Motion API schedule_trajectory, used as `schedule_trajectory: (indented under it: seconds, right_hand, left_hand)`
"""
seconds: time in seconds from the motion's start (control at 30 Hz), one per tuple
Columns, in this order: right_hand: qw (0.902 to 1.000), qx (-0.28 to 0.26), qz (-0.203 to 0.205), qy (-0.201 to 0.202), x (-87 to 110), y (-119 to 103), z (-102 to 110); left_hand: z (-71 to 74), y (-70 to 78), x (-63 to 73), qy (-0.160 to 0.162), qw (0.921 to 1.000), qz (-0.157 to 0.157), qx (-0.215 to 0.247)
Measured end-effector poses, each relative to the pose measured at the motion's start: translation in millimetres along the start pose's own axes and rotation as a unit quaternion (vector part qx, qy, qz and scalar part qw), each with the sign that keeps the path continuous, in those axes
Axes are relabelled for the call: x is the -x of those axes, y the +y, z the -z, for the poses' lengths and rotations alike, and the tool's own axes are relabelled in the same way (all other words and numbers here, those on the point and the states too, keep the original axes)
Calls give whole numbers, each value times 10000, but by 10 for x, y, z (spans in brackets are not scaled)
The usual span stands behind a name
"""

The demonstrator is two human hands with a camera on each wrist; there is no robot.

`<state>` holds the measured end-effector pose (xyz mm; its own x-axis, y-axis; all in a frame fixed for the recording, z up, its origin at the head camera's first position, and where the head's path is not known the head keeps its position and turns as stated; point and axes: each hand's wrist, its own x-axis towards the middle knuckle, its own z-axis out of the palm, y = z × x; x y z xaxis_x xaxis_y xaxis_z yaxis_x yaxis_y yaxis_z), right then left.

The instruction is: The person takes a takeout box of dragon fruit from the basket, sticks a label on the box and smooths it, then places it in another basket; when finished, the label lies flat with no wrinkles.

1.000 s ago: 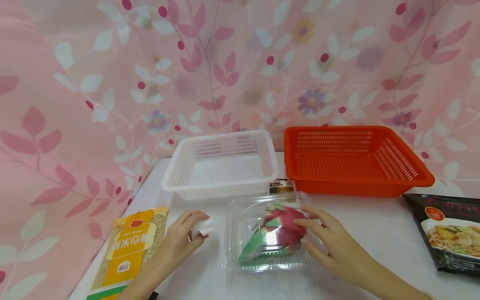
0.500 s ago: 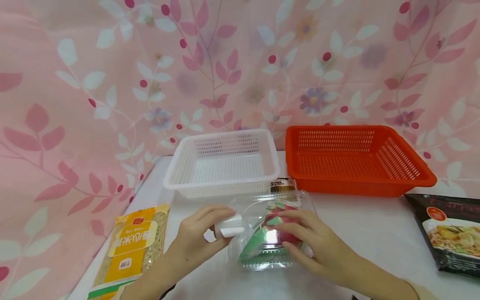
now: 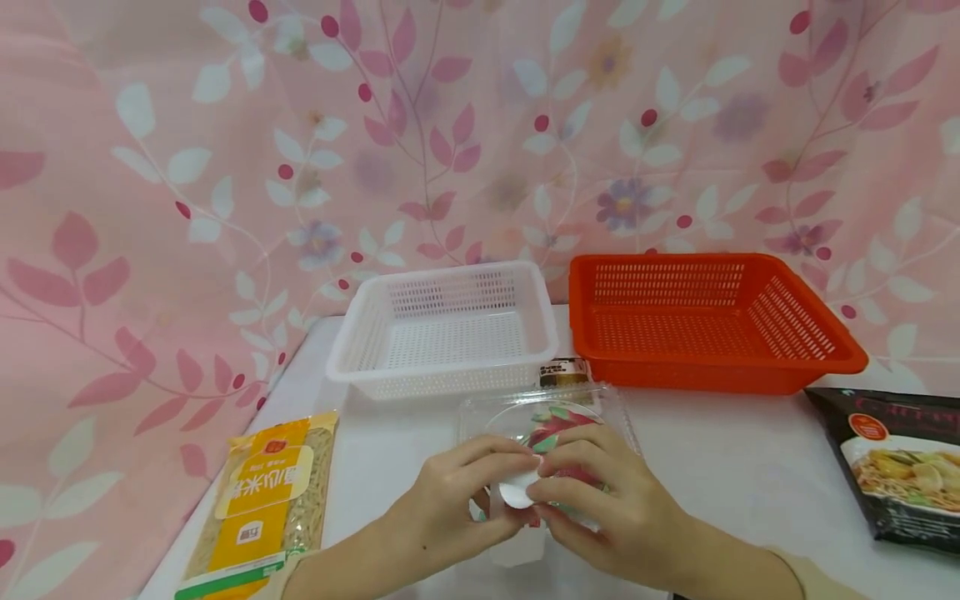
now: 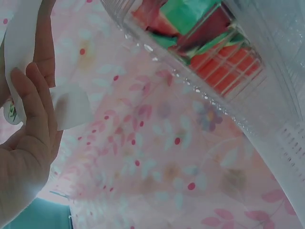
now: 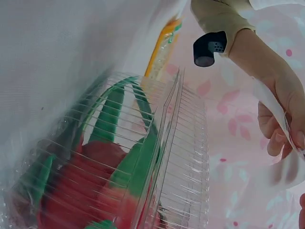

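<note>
In the head view, both hands meet over the front of a clear plastic clamshell box (image 3: 624, 421). My left hand (image 3: 457, 487) grips a small roll of white sticker paper (image 3: 516, 492), fingers curled round it. My right hand (image 3: 615, 500) pinches the paper at the roll from the other side. A loose white strip (image 3: 519, 548) hangs below the fingers. One round printed sticker (image 4: 12, 112) shows on the strip in the left wrist view. Inside the closed box lies a red and green dragon fruit (image 5: 90, 176), partly covered by the hands in the head view.
Behind stand a white basket (image 3: 442, 379) and a red basket (image 3: 690, 375), with a small jar (image 3: 564, 372) by the gap between them. A yellow rice-noodle bag (image 3: 262, 492) lies at left, a black noodle packet (image 3: 892, 467) at right.
My left hand has carried the roll rightward over the box. My right hand has moved left from the box lid to meet it and now pinches the paper.
</note>
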<state>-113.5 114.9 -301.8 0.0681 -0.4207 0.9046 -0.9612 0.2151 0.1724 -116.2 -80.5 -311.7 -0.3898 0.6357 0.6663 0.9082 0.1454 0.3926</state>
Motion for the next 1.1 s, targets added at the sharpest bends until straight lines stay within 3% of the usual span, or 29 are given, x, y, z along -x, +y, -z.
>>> schedule_trajectory:
  seconds: [0.1, 0.27, 0.33, 0.53, 0.73, 0.9, 1.1]
  right_hand:
    - [9999, 120, 57, 17, 12, 3, -2]
    - [9999, -109, -66, 56, 22, 4, 3]
    - [9996, -272, -99, 79, 26, 2, 10]
    - [9972, -736, -88, 130, 32, -19, 32]
    - [9955, -931, -104, 166, 23, -43, 48]
    - [9946, -1003, -184, 193, 5, -41, 71]
    - [9933, -1067, -347, 279, 16, -10, 92]
  left_hand:
    - [-36, -1, 7, 21, 9997, -210, -82]
    - [-84, -21, 7, 499, 9911, -1103, -550]
    - [-89, -31, 13, 553, 9886, -1310, -491]
    - [-82, -64, 65, 393, 9887, -1408, -334]
    - [-77, -112, 153, 224, 9918, -1190, -411]
    - [-49, -138, 281, -52, 9980, -403, -490]
    - [22, -204, 415, -108, 9972, 297, -680]
